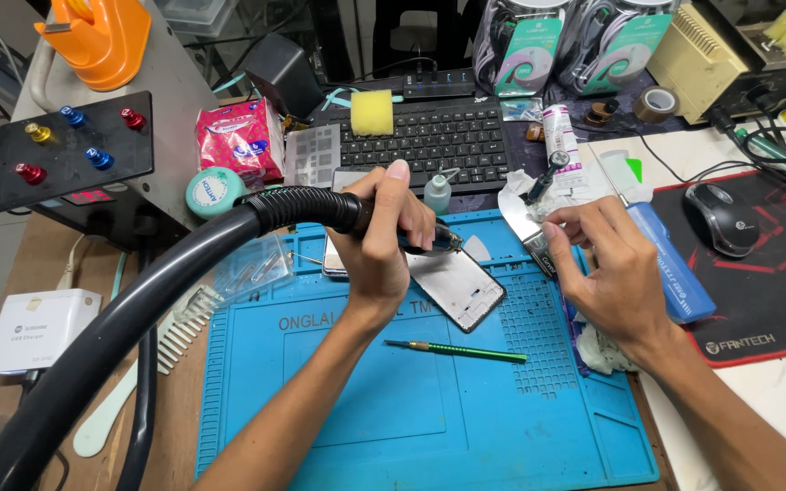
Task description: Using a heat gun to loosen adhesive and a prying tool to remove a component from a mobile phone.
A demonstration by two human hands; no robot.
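My left hand [382, 238] grips the handle of a hot-air tool whose thick black hose [166, 291] runs off to the lower left. Its nozzle [448, 241] points down at a phone frame [459, 286] lying on the blue work mat [411, 409]. My right hand [613, 264] rests at the mat's right edge and pinches a flat metal scraper blade [525, 227] beside a crumpled white tissue [552, 195]. A green-handled pick tool [461, 351] lies on the mat below the phone frame.
A black keyboard [425, 141] with a yellow sponge [372, 112] sits behind the mat. A station with coloured knobs [70, 150] stands at left, a mouse [722, 218] on a red-black pad at right, a blue box [675, 264] next to my right hand, and a small bottle [438, 193].
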